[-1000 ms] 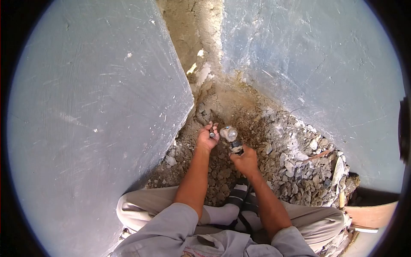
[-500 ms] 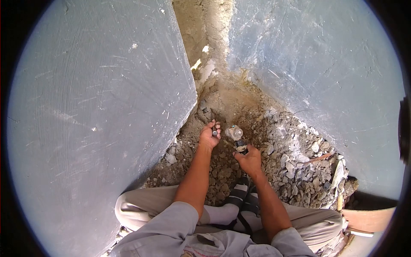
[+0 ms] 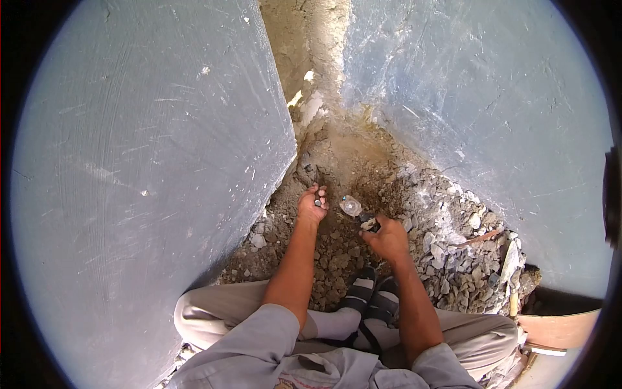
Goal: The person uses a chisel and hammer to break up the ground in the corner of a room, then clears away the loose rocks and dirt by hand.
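Observation:
My left hand is closed around a dark metal chisel, whose blunt end points up toward me. Its lower part runs down to the rubble near the wall's corner and is partly hidden by my fingers. Just to the right, my right hand grips the dark handle of a hammer. The hammer's pale, shiny head is tilted up and left, a short gap from the chisel. Both hands are above broken soil and stones.
Grey painted walls rise on the left and right, with a bare, broken strip between them. My sandalled feet rest on the rubble. At lower right are a wooden handle and a curved brown rim.
My right hand has shifted right and slightly down, tilting the hammer farther left with its head a little lower. My left hand and the chisel have moved slightly left.

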Demonstrator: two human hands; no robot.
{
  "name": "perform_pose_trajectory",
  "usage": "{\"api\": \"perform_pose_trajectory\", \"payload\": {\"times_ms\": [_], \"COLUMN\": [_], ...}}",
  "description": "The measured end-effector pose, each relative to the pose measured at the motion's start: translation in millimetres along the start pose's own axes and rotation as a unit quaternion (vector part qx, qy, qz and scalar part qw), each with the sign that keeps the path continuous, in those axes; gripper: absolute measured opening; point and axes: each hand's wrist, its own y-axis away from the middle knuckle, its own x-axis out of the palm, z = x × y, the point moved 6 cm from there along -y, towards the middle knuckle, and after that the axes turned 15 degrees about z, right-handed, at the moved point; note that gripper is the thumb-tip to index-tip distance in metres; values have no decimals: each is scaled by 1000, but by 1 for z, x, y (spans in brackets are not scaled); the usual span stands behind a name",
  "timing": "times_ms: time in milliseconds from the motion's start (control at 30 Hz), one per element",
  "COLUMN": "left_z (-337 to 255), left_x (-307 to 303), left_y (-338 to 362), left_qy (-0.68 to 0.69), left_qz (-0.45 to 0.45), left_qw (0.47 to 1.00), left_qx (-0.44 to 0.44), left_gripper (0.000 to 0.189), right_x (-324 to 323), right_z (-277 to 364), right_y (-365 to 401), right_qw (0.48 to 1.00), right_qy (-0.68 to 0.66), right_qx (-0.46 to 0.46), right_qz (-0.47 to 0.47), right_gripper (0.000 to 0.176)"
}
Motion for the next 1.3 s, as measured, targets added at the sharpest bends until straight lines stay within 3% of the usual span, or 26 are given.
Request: {"api": "perform_pose_trajectory", "payload": {"times_ms": [67, 300, 433, 467, 600, 667, 767, 867, 1000, 1100, 1133, 1233, 1267, 1300], "left_z": [-1, 8, 25, 31, 64, 84, 116, 150, 196, 217, 221, 233, 238, 242], "left_x": [-2, 6, 20, 28, 50, 73, 92, 131, 193, 223, 229, 230, 227, 224], "left_y": [-1, 15, 27, 33, 59, 77, 82, 100, 156, 214, 232, 256, 254, 253], "left_qy": [-4, -93, -136, -154, -236, -262, -381, -451, -438, -498, -509, -550, -570, -588], "left_qz": [3, -29, -56, -68, -80, -92, -39, 89, 284, 357, 379, 424, 426, 427], "left_qw": [1000, 995, 989, 986, 968, 960, 907, 862, 825, 758, 738, 684, 671, 657], "left_qx": [-3, -15, -26, -20, 16, 34, 177, 213, 215, 223, 229, 223, 211, 201], "left_gripper": [9, 8, 11, 15, 25, 27, 28, 27, 21, 21, 22, 26, 27, 28], "right_x": [-17, -58, -27, -42, -99, -134, -172, -179, -157, -132, -125, -137, -138, -137], "right_z": [0, -4, -55, -41, -37, -16, 13, 7, -11, -25, -41, -67, -65, -68], "right_y": [3, 6, 10, 23, 41, 69, 128, 167, 194, 196, 186, 190, 191, 191], "right_qw": [997, 958, 908, 915, 968, 977, 988, 997, 1000, 983, 972, 977, 956, 966], "right_qy": [69, 278, 382, 317, 243, 198, 148, 80, -25, -159, -123, -118, -169, -161], "right_qx": [28, -10, 13, 75, 4, 19, 29, -1, 10, -63, -125, -29, -82, -52], "right_qz": [14, 70, 172, 238, 66, 72, 39, 24, 4, -69, -158, -176, -227, -194], "right_gripper": [40, 39, 35, 35, 41, 41, 50, 67, 75, 71, 56, 45, 42, 40]}}
